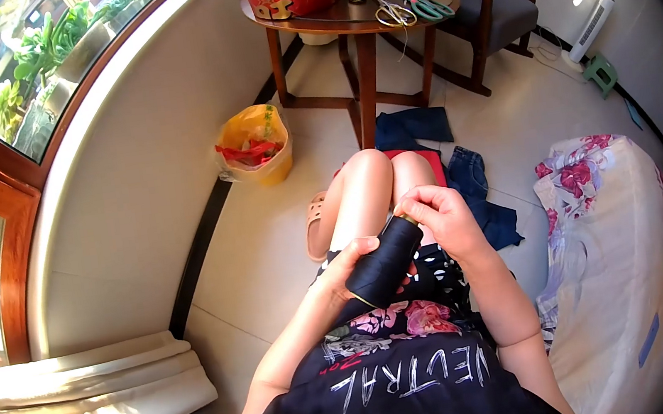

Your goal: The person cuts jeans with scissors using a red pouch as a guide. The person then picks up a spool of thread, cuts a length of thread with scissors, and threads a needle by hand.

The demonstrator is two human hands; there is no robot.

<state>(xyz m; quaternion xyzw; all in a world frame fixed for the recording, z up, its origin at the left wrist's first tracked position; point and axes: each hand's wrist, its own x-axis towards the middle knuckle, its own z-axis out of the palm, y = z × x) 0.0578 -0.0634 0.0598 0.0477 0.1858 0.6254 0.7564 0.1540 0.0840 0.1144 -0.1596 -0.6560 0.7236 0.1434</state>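
one large black spool of thread [387,262] lies tilted at centre frame; the left hand [343,272] wraps it; the right hand [444,219] pinches at its upper end, on what i cannot tell; seemingly working thread loose, which calls for steady support.

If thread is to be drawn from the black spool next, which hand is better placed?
Probably the right hand: its fingers are at the far end of the black spool, while the left hand holds the spool's body and seems suited to steadying it.
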